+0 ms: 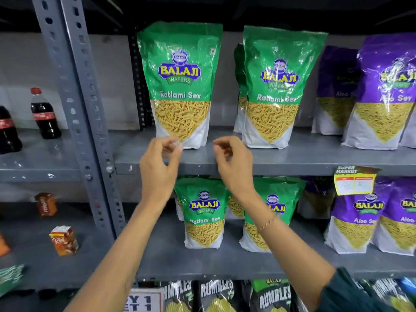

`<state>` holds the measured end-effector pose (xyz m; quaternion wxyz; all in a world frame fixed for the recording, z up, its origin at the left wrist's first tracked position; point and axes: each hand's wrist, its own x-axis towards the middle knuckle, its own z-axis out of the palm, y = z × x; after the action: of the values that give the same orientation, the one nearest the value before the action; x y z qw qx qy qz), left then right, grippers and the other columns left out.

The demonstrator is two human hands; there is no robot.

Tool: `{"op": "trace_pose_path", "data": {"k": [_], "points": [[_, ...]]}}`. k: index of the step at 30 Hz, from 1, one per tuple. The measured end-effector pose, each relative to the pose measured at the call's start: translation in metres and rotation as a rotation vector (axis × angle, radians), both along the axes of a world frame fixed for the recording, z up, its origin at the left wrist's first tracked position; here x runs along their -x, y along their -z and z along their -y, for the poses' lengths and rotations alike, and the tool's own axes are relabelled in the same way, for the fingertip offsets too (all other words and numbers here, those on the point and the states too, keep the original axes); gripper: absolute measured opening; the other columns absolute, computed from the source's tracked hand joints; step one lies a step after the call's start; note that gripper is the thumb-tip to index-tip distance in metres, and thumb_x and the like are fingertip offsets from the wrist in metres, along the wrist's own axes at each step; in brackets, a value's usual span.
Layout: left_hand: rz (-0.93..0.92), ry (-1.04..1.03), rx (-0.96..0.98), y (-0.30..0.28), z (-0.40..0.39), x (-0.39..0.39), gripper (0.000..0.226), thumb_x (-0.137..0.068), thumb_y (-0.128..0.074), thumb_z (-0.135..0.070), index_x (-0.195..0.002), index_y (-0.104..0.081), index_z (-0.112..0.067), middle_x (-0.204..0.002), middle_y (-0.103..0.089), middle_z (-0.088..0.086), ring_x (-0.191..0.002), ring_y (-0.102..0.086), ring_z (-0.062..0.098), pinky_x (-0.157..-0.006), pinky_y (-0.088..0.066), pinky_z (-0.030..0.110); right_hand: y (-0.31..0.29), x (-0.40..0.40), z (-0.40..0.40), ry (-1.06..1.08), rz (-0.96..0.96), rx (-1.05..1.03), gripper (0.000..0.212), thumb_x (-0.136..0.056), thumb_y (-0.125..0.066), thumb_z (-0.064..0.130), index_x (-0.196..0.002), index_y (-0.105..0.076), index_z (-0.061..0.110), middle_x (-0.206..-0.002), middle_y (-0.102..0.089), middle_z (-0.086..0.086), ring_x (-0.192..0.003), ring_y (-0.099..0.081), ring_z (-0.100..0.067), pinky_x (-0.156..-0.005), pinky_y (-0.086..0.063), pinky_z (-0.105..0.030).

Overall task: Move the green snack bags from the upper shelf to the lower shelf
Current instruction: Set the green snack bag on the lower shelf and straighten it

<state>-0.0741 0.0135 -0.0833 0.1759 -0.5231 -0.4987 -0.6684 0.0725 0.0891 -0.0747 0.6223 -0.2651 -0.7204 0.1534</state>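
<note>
On the upper shelf (292, 157) stand two green Ratlami Sev bags upright: a left bag (180, 82) and a right bag (276, 86), with another green bag half hidden behind the right one. On the lower shelf (202, 262) stand more green bags, one at the left (203, 212) and one at the right (273, 206) partly behind my right forearm. My left hand (159, 163) is raised at the bottom left corner of the upper left bag, fingers curled, holding nothing. My right hand (234, 163) hovers just right of that bag's base, fingers apart and empty.
Purple Aloo Sev bags (382, 91) fill the right of both shelves. A yellow price tag (354, 181) hangs on the upper shelf edge. A grey slotted upright (76, 93) stands at left, cola bottles (45, 113) beyond it. Black Rumbles bags (216, 296) sit below.
</note>
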Motion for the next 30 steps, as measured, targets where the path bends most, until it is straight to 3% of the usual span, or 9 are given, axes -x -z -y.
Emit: {"op": "trace_pose_path", "data": {"k": [4, 7, 9, 12, 15, 17, 21, 24, 30], "points": [[-0.009, 0.141, 0.118, 0.071, 0.000, -0.018, 0.004, -0.088, -0.061, -0.026, -0.090, -0.063, -0.023, -0.084, -0.064, -0.009, -0.075, -0.059, 0.000, -0.069, -0.045, 0.012, 0.084, -0.022, 0.020, -0.096, 0.149, 0.010, 0.008, -0.085, -0.060, 0.009, -0.090, -0.065, 0.013, -0.082, -0.066, -0.005, -0.069, -0.058, -0.009, -0.065, -0.044, -0.008], [0.094, 0.131, 0.344, 0.131, -0.013, -0.011, 0.009, -0.085, -0.064, -0.022, -0.093, -0.063, -0.018, -0.087, -0.063, -0.006, -0.076, -0.058, -0.001, -0.070, -0.051, 0.027, 0.139, -0.035, 0.003, -0.081, 0.310, 0.312, 0.012, -0.084, -0.061, 0.002, -0.094, -0.067, 0.004, -0.088, -0.071, -0.012, -0.075, -0.065, -0.018, -0.065, -0.044, 0.000], [0.173, 0.067, 0.560, 0.165, -0.025, -0.001, 0.030, -0.081, -0.068, -0.019, -0.106, -0.056, -0.008, -0.104, -0.061, 0.007, -0.091, -0.059, 0.010, -0.081, -0.050, 0.035, 0.168, -0.041, -0.015, -0.055, 0.411, 0.517, 0.019, -0.085, -0.056, -0.005, -0.102, -0.063, -0.004, -0.091, -0.071, -0.015, -0.070, -0.062, -0.012, -0.059, -0.044, 0.001], [0.290, 0.090, 1.045, 0.202, -0.039, 0.014, 0.079, -0.078, -0.073, -0.020, -0.136, -0.024, -0.003, -0.142, -0.037, 0.015, -0.127, -0.043, 0.032, -0.095, -0.037, 0.033, 0.201, -0.044, -0.043, -0.033, 0.548, 0.782, 0.023, -0.086, -0.057, -0.003, -0.105, -0.059, -0.015, -0.088, -0.067, -0.023, -0.067, -0.062, -0.017, -0.058, -0.051, -0.014], [0.325, 0.190, 1.350, 0.226, -0.050, 0.021, 0.100, -0.078, -0.074, -0.021, -0.146, -0.002, -0.005, -0.156, -0.018, 0.011, -0.140, -0.028, 0.028, -0.099, -0.032, 0.030, 0.231, -0.043, -0.060, -0.048, 0.805, 0.917, 0.044, -0.085, -0.066, 0.023, -0.114, -0.056, -0.008, -0.116, -0.063, -0.028, -0.098, -0.061, -0.033, -0.094, -0.046, -0.041], [0.345, 0.213, 1.357, 0.238, -0.056, 0.024, 0.086, -0.076, -0.075, -0.019, -0.141, -0.019, -0.005, -0.146, -0.037, 0.012, -0.131, -0.040, 0.028, -0.087, -0.036, 0.027, 0.245, -0.039, -0.066, -0.037, 0.919, 0.890, 0.062, -0.084, -0.067, 0.031, -0.132, -0.042, 0.001, -0.132, -0.055, -0.020, -0.117, -0.054, -0.032, -0.102, -0.038, -0.040], [0.491, 0.283, 1.247, 0.254, -0.070, 0.023, 0.073, -0.069, -0.081, -0.017, -0.127, -0.039, -0.007, -0.132, -0.055, 0.008, -0.112, -0.053, 0.019, -0.088, -0.044, 0.029, 0.257, -0.021, -0.078, -0.108, 0.725, 0.916, 0.083, -0.079, -0.072, 0.013, -0.143, -0.020, 0.003, -0.145, -0.041, -0.020, -0.129, -0.043, -0.037, -0.104, -0.041, -0.046], [0.488, 0.200, 1.190, 0.261, -0.076, 0.023, 0.075, -0.062, -0.085, -0.019, -0.124, -0.046, -0.007, -0.129, -0.060, 0.013, -0.116, -0.057, 0.028, -0.097, -0.047, 0.043, 0.261, -0.011, -0.087, -0.170, 0.583, 0.975, 0.078, -0.078, -0.070, 0.001, -0.141, -0.026, 0.003, -0.143, -0.044, -0.020, -0.132, -0.042, -0.035, -0.109, -0.037, -0.051], [0.433, 0.140, 1.109, 0.264, -0.070, 0.032, 0.067, -0.055, -0.088, -0.018, -0.114, -0.057, -0.005, -0.115, -0.068, 0.016, -0.103, -0.066, 0.027, -0.090, -0.053, 0.042, 0.269, -0.003, -0.090, -0.173, 0.424, 1.052, 0.070, -0.065, -0.077, -0.010, -0.127, -0.044, -0.007, -0.122, -0.058, -0.024, -0.115, -0.055, -0.031, -0.098, -0.049, -0.052]]}}
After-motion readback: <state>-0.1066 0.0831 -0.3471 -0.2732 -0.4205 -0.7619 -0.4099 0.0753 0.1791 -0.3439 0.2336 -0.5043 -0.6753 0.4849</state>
